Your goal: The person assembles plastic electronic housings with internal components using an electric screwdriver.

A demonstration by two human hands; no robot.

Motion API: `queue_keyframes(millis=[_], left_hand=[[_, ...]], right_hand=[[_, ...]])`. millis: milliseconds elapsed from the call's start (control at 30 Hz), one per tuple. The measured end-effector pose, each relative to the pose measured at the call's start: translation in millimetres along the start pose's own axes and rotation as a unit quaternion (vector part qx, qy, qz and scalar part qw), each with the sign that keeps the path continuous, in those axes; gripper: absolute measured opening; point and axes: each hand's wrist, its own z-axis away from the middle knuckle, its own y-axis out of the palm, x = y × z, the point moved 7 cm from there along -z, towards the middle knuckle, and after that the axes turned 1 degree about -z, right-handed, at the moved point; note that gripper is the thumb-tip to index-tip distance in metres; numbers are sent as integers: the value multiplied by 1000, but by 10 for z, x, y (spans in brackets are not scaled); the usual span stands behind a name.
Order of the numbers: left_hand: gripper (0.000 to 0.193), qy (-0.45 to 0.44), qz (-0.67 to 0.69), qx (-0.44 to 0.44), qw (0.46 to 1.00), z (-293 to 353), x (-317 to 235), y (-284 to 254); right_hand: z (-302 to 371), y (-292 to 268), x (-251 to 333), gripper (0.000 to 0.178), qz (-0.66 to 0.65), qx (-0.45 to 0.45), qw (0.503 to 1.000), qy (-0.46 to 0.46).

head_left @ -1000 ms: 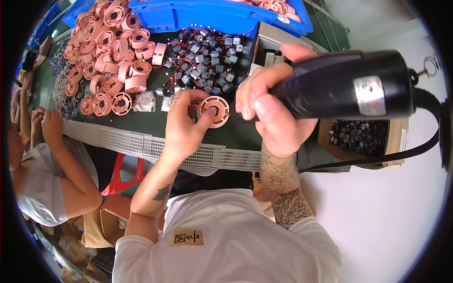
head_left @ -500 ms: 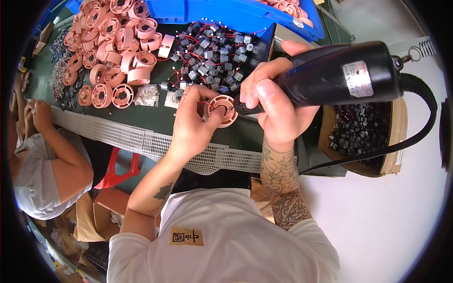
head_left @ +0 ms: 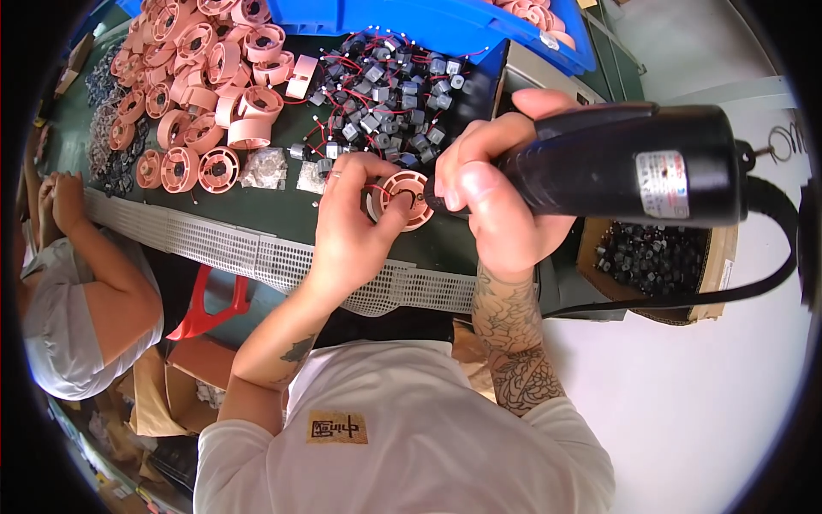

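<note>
My left hand [head_left: 353,224] grips a round pink plastic housing [head_left: 414,183] at its rim, with the thumb laid across its face. A red wire loops out beside the fingers. Wrapped round a black electric screwdriver [head_left: 599,167], my right hand [head_left: 505,184] holds the tool almost level. Its front end meets the right side of the housing; the very tip is hidden by my fingers and the tool's nose. Just beyond both hands lies a heap of small grey motors [head_left: 385,90] with red and black wires.
Pink housings [head_left: 184,86] are piled at the left, beside small clear bags [head_left: 265,168] and metal parts [head_left: 107,128]. Blue bins [head_left: 368,19] line the back. A carton of motors [head_left: 655,261] stands right, under the tool's cable [head_left: 668,301]. Another person's hands [head_left: 64,201] are at far left.
The screwdriver's rear end has swung slightly down and to the right, with its cable and hanging spring shifting too. My left hand keeps its hold on the housing.
</note>
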Motion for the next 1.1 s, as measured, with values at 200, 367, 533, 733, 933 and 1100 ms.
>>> queue_keyframes(millis=[200, 367, 533, 733, 933, 1100], left_hand=[[37, 79, -116, -4, 990, 24, -195, -71], [64, 188, -284, 36, 940, 62, -541, -53], [60, 204, -288, 46, 934, 13, -513, -24], [51, 195, -218, 65, 954, -10, -582, -60], [29, 144, -308, -206, 918, -734, -843, -1316], [55, 58, -480, -225, 846, -1304, -276, -2236]], right_hand=[[12, 49, -8, 55, 43, 35, 998, -23], [28, 79, -43, 55, 70, 44, 996, -34], [51, 82, -63, 56, 91, 31, 995, -34], [50, -44, 250, 57, -58, -23, 997, -52], [154, -632, 539, 64, -126, -90, 984, -85], [254, -575, 279, 57, -78, -106, 990, -50]])
